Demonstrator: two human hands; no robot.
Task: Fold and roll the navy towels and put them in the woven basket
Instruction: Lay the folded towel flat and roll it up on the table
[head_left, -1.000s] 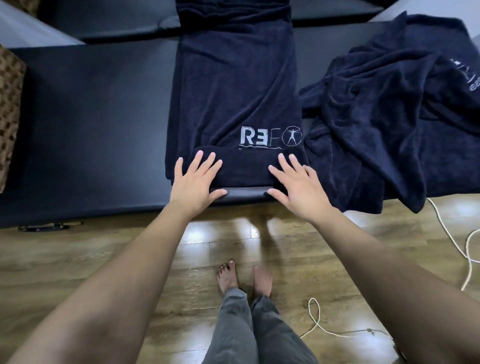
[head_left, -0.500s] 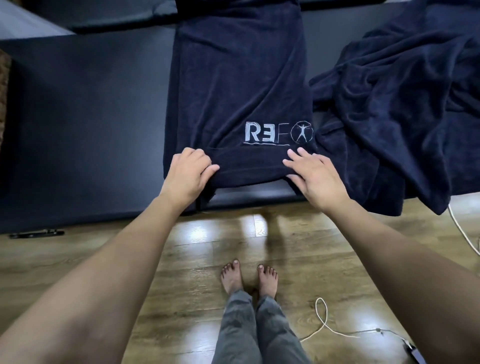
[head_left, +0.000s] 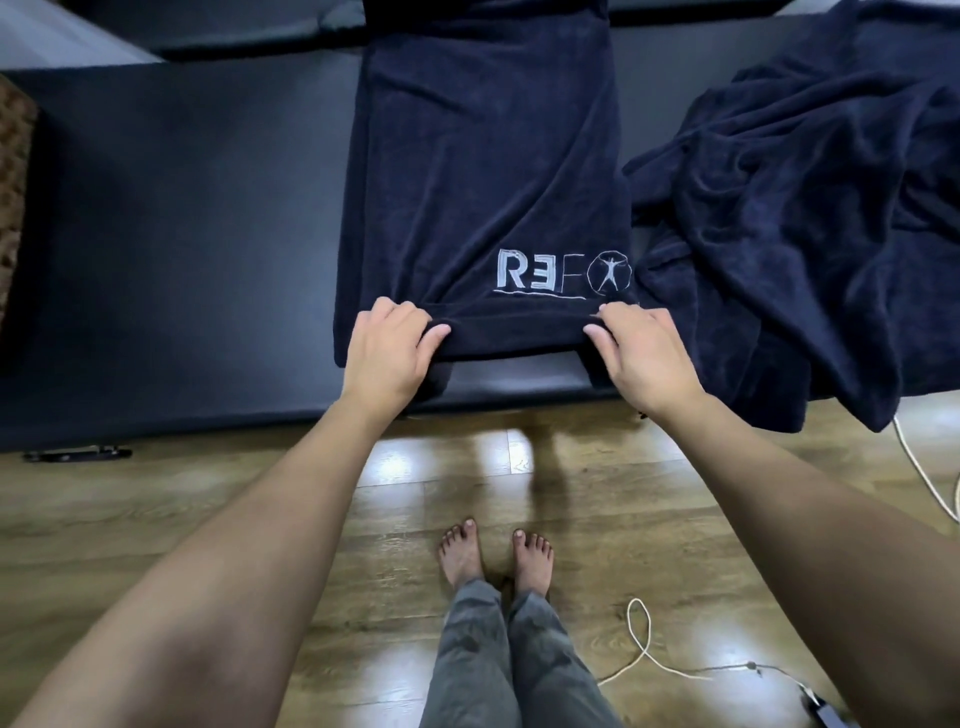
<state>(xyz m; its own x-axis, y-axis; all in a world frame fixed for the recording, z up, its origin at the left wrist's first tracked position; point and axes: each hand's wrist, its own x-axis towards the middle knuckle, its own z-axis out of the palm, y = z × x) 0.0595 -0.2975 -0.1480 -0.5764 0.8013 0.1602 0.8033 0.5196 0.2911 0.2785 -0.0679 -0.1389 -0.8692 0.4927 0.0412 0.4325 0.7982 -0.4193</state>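
Observation:
A navy towel (head_left: 483, 171) folded into a long strip lies across the dark padded bench (head_left: 182, 234), with white lettering near its front end. My left hand (head_left: 387, 356) grips the near left corner of the towel, fingers curled over the edge and thumb beneath. My right hand (head_left: 641, 356) grips the near right corner the same way. The near edge is turned up into a small fold between my hands. A second navy towel (head_left: 810, 218) lies crumpled on the right of the bench. A sliver of the woven basket (head_left: 13, 197) shows at the far left edge.
The bench's front edge runs just behind my wrists. Wooden floor lies below, with my bare feet (head_left: 493, 551) on it. A white cable (head_left: 644, 649) loops on the floor to the right and leads to a small adapter (head_left: 821, 706).
My hands went from lying flat on the towel's near end to curling around its near edge. The edge has lifted and begun folding over toward the lettering.

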